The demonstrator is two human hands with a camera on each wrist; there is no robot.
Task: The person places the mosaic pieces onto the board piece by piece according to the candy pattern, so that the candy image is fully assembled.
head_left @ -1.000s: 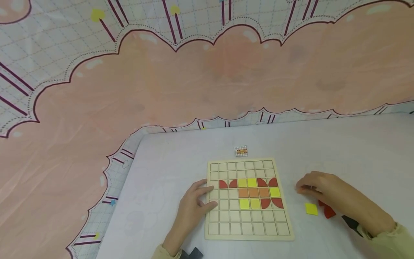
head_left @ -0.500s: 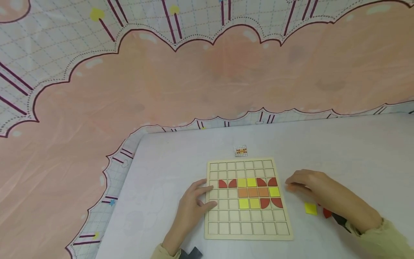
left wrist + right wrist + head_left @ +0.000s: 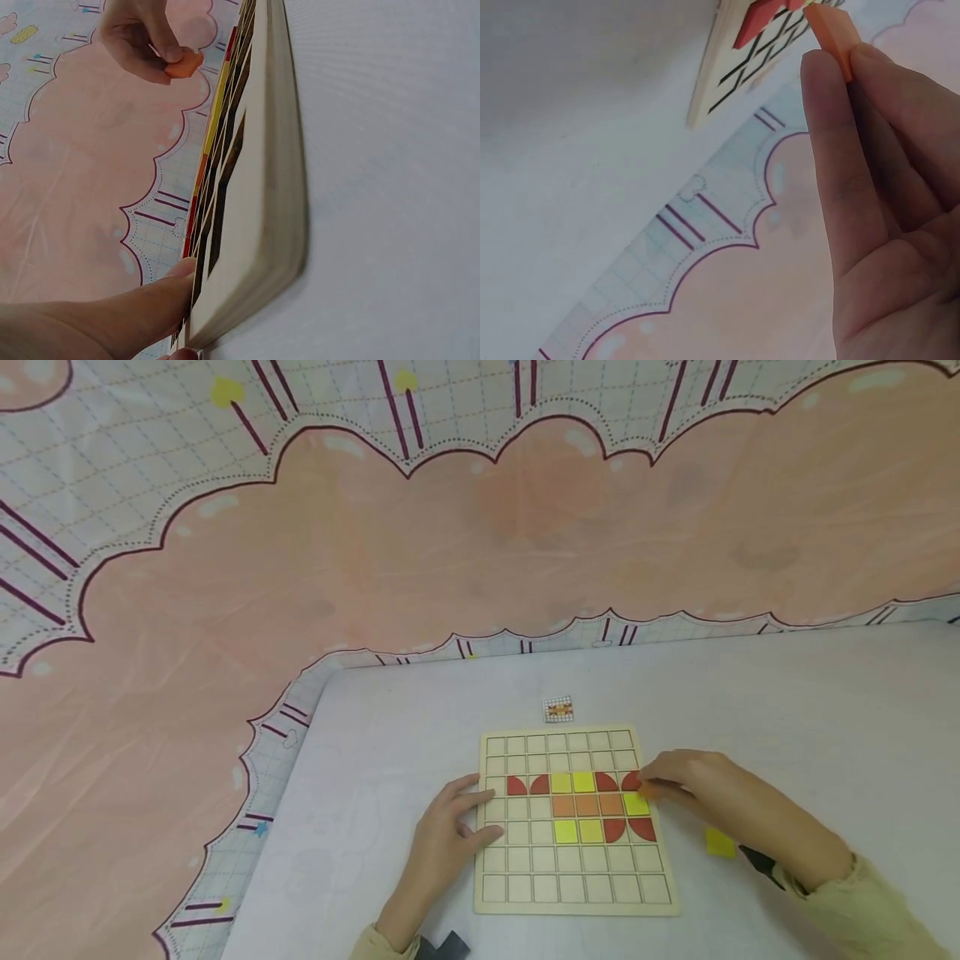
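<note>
A wooden grid board (image 3: 577,887) lies on the white table, with red, yellow and orange tiles set in its middle rows. My left hand (image 3: 446,831) rests at the board's left edge, thumb and fingers spread onto the rim; in the left wrist view the thumb (image 3: 161,304) lies against the board's face. Between thumb and fingertip my right hand (image 3: 701,781) pinches an orange square tile (image 3: 834,34). It holds this tile over the board's right edge, close to a yellow tile (image 3: 636,803) and a red quarter-round tile (image 3: 632,781).
Beyond the board lies a small pattern card (image 3: 558,709) with a printed grid. A loose yellow tile (image 3: 720,842) sits right of the board, partly under the right forearm. A peach patterned sheet (image 3: 450,552) hangs behind the table (image 3: 390,727).
My right hand has moved left with the orange tile, from beside the loose pieces to the board's right edge. The forearm now covers the loose red pieces. My left hand stays put.
</note>
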